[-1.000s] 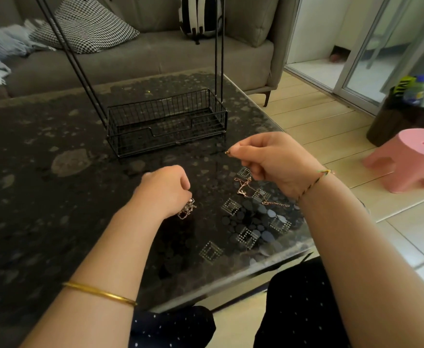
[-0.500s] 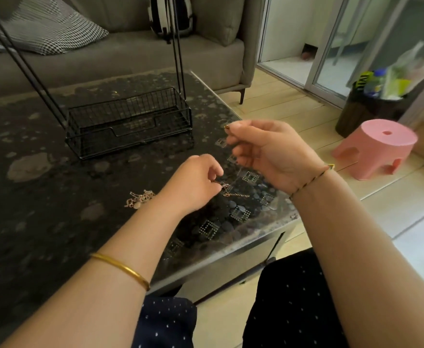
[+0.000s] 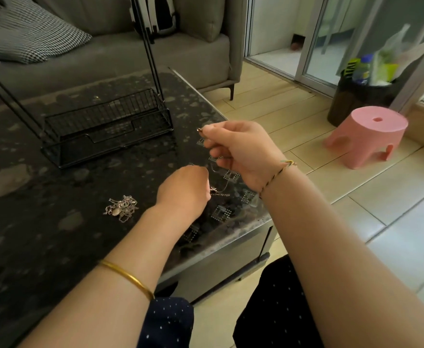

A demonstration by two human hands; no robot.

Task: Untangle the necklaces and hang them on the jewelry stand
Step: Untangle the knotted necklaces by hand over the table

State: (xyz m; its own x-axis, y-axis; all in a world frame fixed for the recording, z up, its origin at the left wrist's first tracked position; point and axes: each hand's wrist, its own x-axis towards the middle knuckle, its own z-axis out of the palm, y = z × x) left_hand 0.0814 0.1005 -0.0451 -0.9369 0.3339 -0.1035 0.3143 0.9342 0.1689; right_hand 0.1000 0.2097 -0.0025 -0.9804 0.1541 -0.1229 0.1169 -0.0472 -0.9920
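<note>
1. Gold necklace [image 3: 227, 182]: a thin chain held just above the bench [image 3: 30, 247], near its right front corner. It is strung between the two hands, the upper end at the right fingers and the lower part at the left. A small pendant and a short length of chain show just beside the left fingertips.
2. Right hand [image 3: 243, 151]: raised over the bench edge. The thumb and forefinger are pressed together, pinching the chain's upper end. A small clasp pokes out to the left past these fingers [image 3: 210, 131], and the remaining fingers are curled beneath. There is a braided cord bracelet [image 3: 277, 173] at the wrist.
3. Left hand [image 3: 183, 192]: lower and nearer, with the back of the hand to the camera. The fingers [image 3: 203, 177] are curled and meet the chain at the hand's right edge. They appear to pinch it, but the knuckles hide the exact grip. There is a gold bangle [image 3: 128, 277] on the forearm.
4. Tangled silver necklaces [image 3: 121, 208]: one heap lying on the bench, left of the left hand and apart from it, with no fingers on it.
5. Jewelry stand [image 3: 105, 129]: a black wire basket base with thin upright rods. It stands farther back on the bench, well apart from both hands.
6. Surroundings: a grey sofa [image 3: 130, 56] with a checked cushion [image 3: 30, 38] is behind the bench. A pink stool [image 3: 366, 136] stands on the floor to the right.
</note>
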